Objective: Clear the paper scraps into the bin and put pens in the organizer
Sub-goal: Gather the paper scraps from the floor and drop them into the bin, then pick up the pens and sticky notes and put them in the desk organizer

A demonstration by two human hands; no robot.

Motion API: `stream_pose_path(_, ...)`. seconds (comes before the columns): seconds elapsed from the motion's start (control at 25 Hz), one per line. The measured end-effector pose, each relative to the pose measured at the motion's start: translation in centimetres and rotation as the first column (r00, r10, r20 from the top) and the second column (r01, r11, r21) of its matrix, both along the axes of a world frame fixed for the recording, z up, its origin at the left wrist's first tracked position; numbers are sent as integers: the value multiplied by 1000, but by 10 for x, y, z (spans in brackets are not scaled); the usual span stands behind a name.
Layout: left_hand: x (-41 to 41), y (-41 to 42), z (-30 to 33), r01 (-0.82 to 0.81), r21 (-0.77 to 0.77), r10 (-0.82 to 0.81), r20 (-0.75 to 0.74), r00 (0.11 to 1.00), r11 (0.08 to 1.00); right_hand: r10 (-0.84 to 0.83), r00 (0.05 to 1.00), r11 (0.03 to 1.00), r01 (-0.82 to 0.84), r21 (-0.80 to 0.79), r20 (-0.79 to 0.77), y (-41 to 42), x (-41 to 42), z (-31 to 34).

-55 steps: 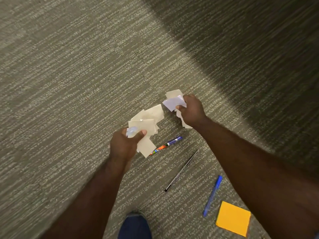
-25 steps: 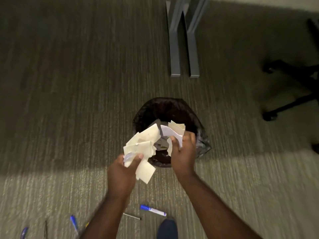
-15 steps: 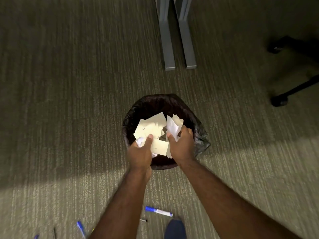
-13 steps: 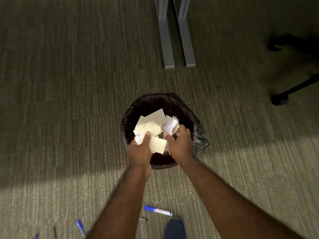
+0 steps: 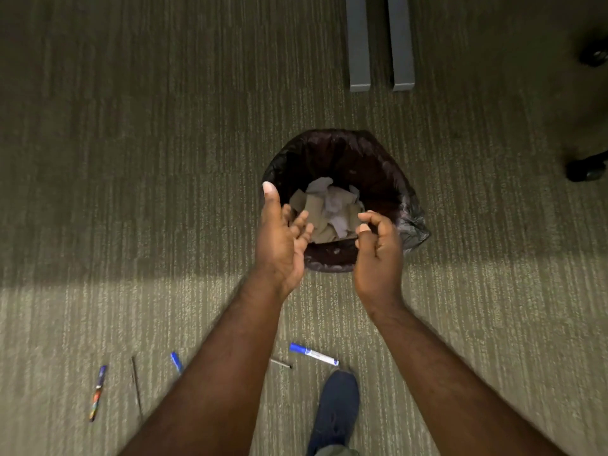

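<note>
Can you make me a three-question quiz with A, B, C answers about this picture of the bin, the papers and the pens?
1. Where are the paper scraps?
A. Spread on the carpet
B. Inside the bin
C. On a desk

2. What colour is the cap of the marker near the shoe?
A. Blue
B. Red
C. Green

3. What is the left hand doing?
A. Gripping a pen
B. Squeezing paper
C. Open and holding nothing

Answers:
1. B, the scraps lie in a heap at the bottom of the bin with its black bag.
2. A, the marker has a blue cap on a white body.
3. C, its fingers are spread over the bin's edge with nothing in them. The right hand beside it has loosely curled fingers and is empty too.
</note>
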State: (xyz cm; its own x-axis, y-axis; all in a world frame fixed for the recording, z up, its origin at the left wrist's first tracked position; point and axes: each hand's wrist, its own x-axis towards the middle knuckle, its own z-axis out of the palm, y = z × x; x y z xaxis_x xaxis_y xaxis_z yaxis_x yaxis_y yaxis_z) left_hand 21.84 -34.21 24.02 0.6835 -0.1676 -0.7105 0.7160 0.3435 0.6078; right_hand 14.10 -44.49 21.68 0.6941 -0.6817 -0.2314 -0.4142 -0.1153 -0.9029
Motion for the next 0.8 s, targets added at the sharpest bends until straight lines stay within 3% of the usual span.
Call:
stream_pose_path(0.16, -25, 62, -5, 34, 152, -49, 95, 994, 988, 123, 992, 986, -120, -118, 13, 34, -45, -15)
stream_pose_path(0.44, -109, 214, -58, -1, 370, 3, -4, 1000, 929, 354, 915, 920, -378, -103, -195, 103, -132, -89)
stream_pose_path(0.64, -169, 304, -126, 71, 502, -34, -83, 996, 862, 504, 721, 776, -619, -117, -475, 121, -176, -166)
stream_pose_path(0.8, -214, 362, -187, 145, 547, -89, -129, 988, 825, 516, 549, 638, -759, -133, -658, 130, -187, -227)
